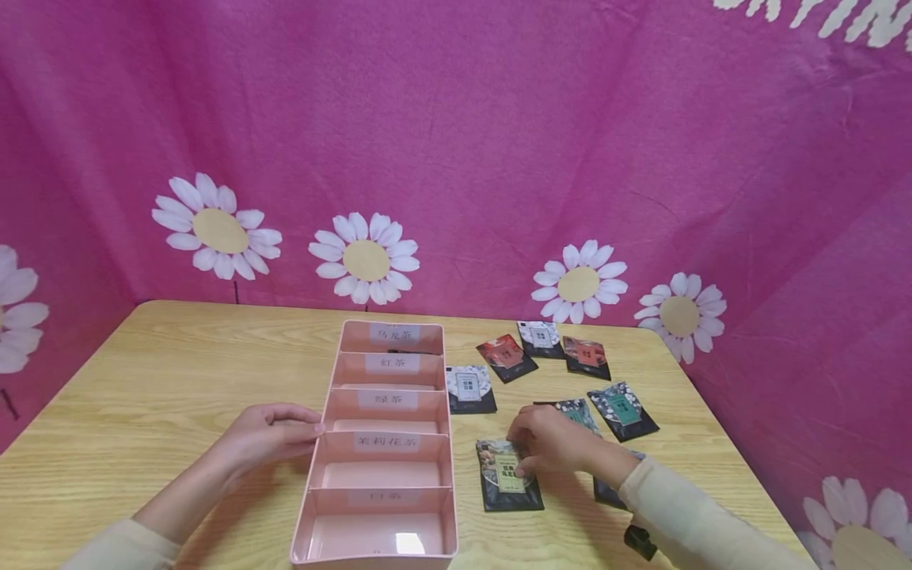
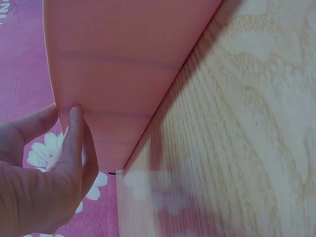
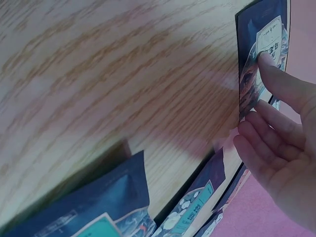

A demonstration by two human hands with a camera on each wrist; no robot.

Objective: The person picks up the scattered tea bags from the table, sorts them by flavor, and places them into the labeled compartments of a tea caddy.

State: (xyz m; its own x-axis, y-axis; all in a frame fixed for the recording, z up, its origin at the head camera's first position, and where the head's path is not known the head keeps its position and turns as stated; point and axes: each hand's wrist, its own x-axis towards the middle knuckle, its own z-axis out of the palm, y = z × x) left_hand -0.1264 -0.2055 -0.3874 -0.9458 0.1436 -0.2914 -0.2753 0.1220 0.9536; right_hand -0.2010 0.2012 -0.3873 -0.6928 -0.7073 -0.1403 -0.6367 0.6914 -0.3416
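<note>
A long pink divided box (image 1: 454,507) stands lengthwise before me, with a paper label in Chinese on each compartment. My left hand (image 1: 267,434) pinches its left rim, thumb at the edge and fingertips on the outer wall (image 2: 118,34). To the right of the box, my right hand (image 1: 552,439) pinches a dark tea sachet (image 1: 507,495) with a yellow-green label. The thumb (image 3: 279,81) lies across the front of the sachet, while the other fingers are at its edge. A thin dark edge (image 1: 413,351) shows in the farthest compartment.
Several tea sachets lie to the right: white-patterned ones (image 1: 470,388) (image 1: 540,336), red ones (image 1: 507,356) (image 1: 587,356) and green-labelled ones (image 1: 624,410). Another is partly under the right forearm, near a small black object (image 1: 640,542). A pink flowered cloth (image 1: 456,158) hangs behind the wooden table (image 1: 214,356).
</note>
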